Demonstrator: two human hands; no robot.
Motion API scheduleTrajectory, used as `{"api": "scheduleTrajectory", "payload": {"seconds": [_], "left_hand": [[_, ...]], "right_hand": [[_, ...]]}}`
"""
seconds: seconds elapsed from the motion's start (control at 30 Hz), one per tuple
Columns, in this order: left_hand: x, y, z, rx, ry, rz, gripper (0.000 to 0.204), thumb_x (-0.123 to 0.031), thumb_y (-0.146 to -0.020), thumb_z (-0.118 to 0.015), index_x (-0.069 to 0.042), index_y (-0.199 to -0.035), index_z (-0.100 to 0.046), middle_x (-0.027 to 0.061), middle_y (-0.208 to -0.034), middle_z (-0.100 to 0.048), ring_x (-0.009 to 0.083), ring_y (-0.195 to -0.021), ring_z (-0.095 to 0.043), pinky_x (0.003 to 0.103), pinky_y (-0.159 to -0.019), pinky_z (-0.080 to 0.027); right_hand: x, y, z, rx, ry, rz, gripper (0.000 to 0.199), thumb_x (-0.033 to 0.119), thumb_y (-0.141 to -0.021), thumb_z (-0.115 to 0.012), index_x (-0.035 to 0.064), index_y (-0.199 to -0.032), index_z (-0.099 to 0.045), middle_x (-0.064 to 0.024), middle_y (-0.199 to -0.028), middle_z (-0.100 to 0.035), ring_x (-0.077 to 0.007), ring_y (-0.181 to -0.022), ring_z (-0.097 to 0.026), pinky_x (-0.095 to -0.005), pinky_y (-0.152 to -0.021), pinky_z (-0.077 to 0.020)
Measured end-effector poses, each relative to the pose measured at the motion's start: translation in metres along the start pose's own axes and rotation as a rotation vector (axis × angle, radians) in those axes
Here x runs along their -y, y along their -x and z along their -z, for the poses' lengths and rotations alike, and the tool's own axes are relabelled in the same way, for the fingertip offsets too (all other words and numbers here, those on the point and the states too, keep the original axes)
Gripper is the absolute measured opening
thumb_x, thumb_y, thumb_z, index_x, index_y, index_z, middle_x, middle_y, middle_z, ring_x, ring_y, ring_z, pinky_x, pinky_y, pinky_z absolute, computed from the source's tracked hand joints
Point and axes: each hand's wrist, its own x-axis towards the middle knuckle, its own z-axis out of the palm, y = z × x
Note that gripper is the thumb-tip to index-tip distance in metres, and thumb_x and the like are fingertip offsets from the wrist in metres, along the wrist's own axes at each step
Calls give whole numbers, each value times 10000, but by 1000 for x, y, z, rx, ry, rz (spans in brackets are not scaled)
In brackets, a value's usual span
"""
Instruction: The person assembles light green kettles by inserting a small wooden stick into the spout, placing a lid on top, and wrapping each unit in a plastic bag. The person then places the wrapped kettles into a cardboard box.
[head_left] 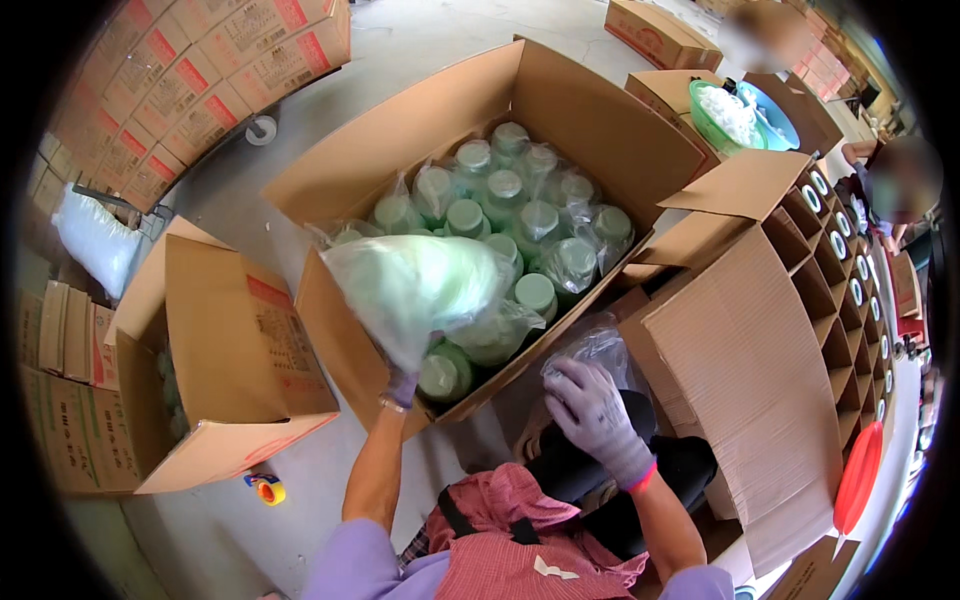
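Observation:
An open carton (455, 115) in front of me holds several pale green lidded jars (465, 218), many wrapped in clear plastic bags. Over its near left part, my gloved left hand (402, 385) grips the gathered end of a bagged pale green jar (420, 285). That jar is smeared by motion and lies tilted above the others; it partly hides my fingers. To the right, outside the carton, my gloved right hand (598, 412) is above my knees. Its fingers are curled against a clear plastic bag (600, 345).
At left stands another open carton (235, 340), with a yellow tape roll (267, 489) on the floor. At right is a divided carton (800, 240) with white-rimmed pieces in some cells. Behind it sit a green basin (705, 120) of white pieces and a blue basin (780, 115). Stacked cartons (200, 80) fill the upper left.

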Motion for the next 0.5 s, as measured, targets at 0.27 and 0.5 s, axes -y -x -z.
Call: {"api": "scheduleTrajectory", "payload": {"seconds": [0.27,0.5], "left_hand": [[2,-112,-69,625,-994,-233,262,-67,-767,-609,-42,-1028,-613,190,-933,-662,339,-905,-661,454,-769,-510],[67,-175,-34,611,-327,310,243,-153,-845,-617,-40,-1059,-634,189,-935,-672,340,-896,-658,442,-778,-510]], "right_hand": [[-15,46,25,26,321,-119,231,164,-765,-689,74,-972,-638,-102,-1051,-615,-286,-1024,-597,-494,-989,-408],[-15,41,15,-159,328,-180,208,111,-709,-719,70,-900,-649,-81,-957,-648,-282,-948,-622,-497,-938,-450]]}}
